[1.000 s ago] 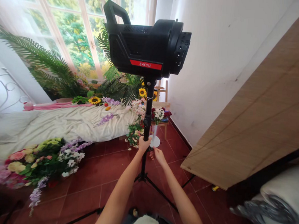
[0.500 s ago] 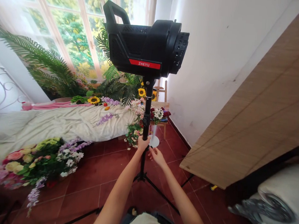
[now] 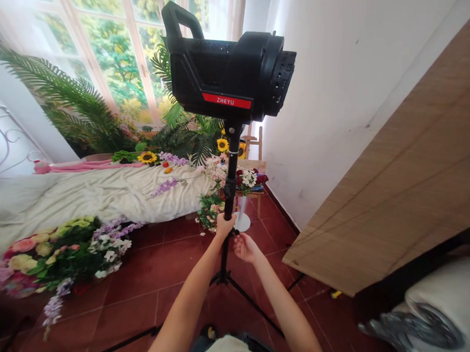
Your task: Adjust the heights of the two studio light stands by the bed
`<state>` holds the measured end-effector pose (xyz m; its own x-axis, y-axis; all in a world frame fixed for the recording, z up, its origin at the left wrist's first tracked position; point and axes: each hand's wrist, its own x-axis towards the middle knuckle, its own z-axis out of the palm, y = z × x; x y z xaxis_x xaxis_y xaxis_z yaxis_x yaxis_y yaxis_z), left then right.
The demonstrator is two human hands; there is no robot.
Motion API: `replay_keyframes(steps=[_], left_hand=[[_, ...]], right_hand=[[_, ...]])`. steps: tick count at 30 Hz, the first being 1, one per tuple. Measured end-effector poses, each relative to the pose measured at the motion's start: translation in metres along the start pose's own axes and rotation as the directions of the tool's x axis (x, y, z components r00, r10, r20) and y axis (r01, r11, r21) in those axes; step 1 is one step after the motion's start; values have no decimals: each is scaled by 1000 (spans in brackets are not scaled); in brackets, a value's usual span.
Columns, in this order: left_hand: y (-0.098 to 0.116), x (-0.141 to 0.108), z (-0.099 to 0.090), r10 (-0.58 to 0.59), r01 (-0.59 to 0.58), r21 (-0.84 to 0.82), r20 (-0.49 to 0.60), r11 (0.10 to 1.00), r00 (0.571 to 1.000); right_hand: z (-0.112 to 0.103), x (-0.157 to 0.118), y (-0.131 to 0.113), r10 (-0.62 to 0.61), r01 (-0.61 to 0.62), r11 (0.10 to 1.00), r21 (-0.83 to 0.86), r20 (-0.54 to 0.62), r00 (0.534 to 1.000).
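The black metal light stand (image 3: 232, 165) stands upright on the dark red tiled floor (image 3: 140, 266), its thin legs spread, in front of the person. On its top sits a bulky black studio light (image 3: 218, 75) with a loop handle and a red label reading "ZHEYU".

The left hand (image 3: 225, 226) grips the pole partway down, its fingers closed around it. The right hand (image 3: 246, 247) is just to the right of the pole, palm partly turned up and fingers loosely curled beside a small black knob (image 3: 236, 232); whether they touch it cannot be told.

Just behind the hands is a white round base (image 3: 243, 222) with a pale upright. Above it are dark red and white flowers (image 3: 250, 179), near a wooden easel (image 3: 260, 143).

To the left, a bed (image 3: 137, 190) with a rumpled cream cover bears a sunflower (image 3: 147, 157) and purple blossoms. A large mixed bouquet (image 3: 48, 251) is at its near side. Green palm fronds (image 3: 71, 97) spread below the tall window (image 3: 119, 44). To the right leans a tan wood-grained panel (image 3: 382, 197).
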<state>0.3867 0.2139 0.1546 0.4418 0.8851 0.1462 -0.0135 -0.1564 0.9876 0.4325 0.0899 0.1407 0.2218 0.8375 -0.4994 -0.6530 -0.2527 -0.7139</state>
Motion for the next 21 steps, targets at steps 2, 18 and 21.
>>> replay_keyframes(steps=[2, 18, 21], left_hand=[[1, 0, 0, 5, -5, -3, -4, 1000, 1000], [-7, 4, 2, 28, -29, 46, 5, 999, 1000], [-7, 3, 2, 35, -35, 43, 6, 998, 999]], right_hand=[[0, -2, 2, -59, 44, 985, -167, -91, 994], [2, 0, -6, -527, 339, 642, -688, -75, 846], [0, 7, -6, -254, 235, 914, -330, -15, 967]])
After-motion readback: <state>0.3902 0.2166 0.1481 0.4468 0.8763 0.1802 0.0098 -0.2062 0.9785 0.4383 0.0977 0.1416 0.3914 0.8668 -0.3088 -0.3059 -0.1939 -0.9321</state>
